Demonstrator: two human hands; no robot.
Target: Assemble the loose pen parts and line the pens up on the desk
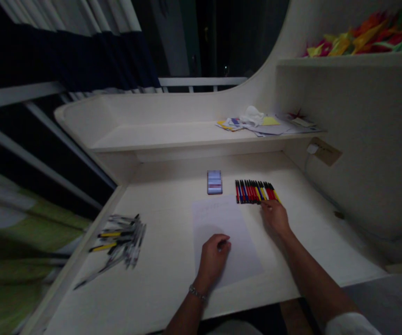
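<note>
Left hand half-curled, seemingly empty; right hand bent, hold unclear; I should align slim multicoloured pens with surface's back edge.

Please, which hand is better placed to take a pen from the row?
Probably the right hand: it is at the row of pens, while the left hand is over the paper.
</note>
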